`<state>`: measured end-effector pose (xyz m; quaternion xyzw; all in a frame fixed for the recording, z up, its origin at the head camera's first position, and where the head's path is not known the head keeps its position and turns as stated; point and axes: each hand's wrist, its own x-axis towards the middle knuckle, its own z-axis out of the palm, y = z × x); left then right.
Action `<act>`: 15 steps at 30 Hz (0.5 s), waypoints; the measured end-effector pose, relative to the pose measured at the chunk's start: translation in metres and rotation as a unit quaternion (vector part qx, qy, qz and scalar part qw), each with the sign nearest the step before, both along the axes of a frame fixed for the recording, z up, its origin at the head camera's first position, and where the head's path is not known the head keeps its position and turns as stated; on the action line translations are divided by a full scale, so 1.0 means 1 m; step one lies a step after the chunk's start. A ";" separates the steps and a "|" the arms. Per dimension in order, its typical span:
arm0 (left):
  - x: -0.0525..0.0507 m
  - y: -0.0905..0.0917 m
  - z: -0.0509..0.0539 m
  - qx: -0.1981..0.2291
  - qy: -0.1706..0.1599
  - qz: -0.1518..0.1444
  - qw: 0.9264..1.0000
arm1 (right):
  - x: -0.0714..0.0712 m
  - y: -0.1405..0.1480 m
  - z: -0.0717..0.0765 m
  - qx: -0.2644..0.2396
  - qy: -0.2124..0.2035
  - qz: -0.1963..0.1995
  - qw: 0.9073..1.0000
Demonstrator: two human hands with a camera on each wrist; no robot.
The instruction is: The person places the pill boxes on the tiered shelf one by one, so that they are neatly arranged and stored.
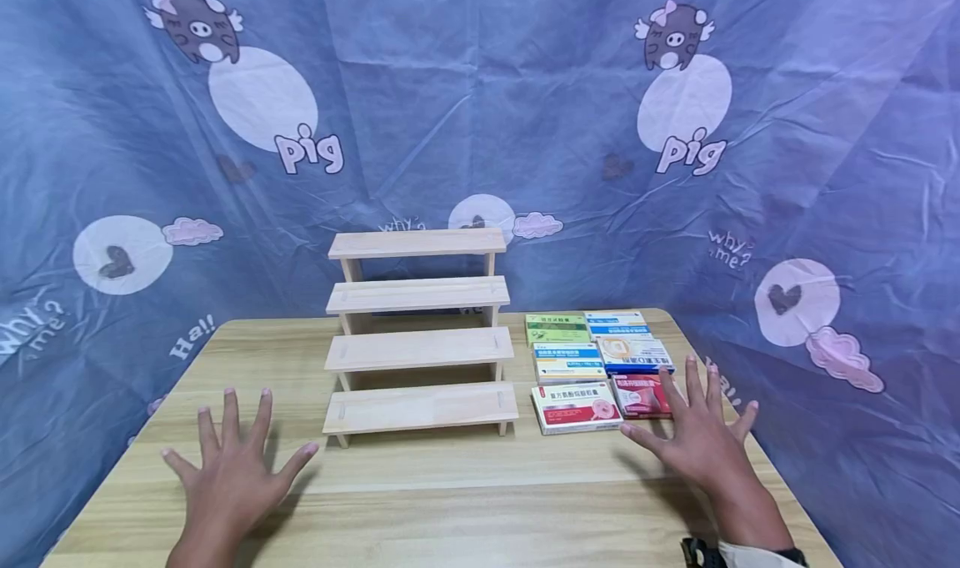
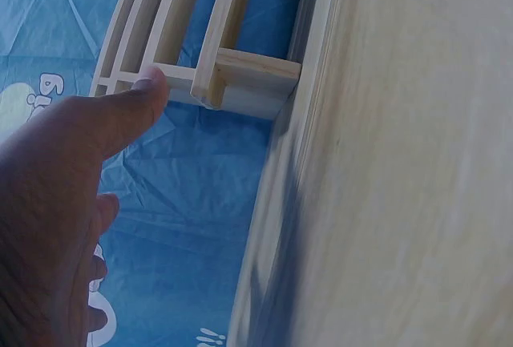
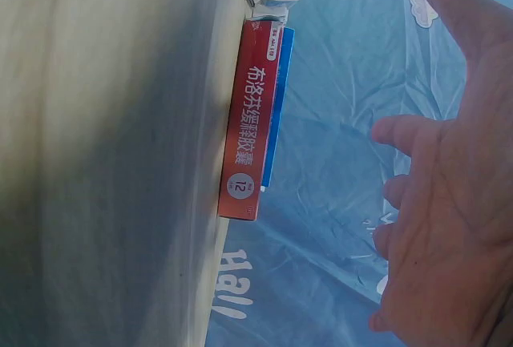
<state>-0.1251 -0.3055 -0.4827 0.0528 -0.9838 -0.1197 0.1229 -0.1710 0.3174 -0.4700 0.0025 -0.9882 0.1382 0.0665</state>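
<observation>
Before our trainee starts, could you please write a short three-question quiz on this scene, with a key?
1. How many tiers does the wooden display stand have?
2. True or false: the left hand has its fingers spread and holds nothing.
3. Which hand is nearer the red ibuprofen capsule box: (a) left or (b) right?

Key: 1. Four. 2. True. 3. b, the right hand.

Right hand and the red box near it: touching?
Apart. The right wrist view shows it: a strip of blue cloth is plainly visible between the right hand and the red box.
</observation>
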 end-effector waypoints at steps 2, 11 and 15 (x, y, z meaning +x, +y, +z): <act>0.000 0.000 0.000 -0.002 0.000 0.000 1.000 | 0.000 0.000 -0.001 0.000 0.000 -0.001 1.000; 0.000 0.001 -0.002 -0.004 0.004 -0.002 1.000 | -0.001 0.001 -0.005 -0.007 -0.002 -0.004 1.000; 0.000 0.001 -0.004 -0.003 0.004 -0.001 1.000 | -0.002 0.004 -0.006 -0.015 -0.007 -0.009 1.000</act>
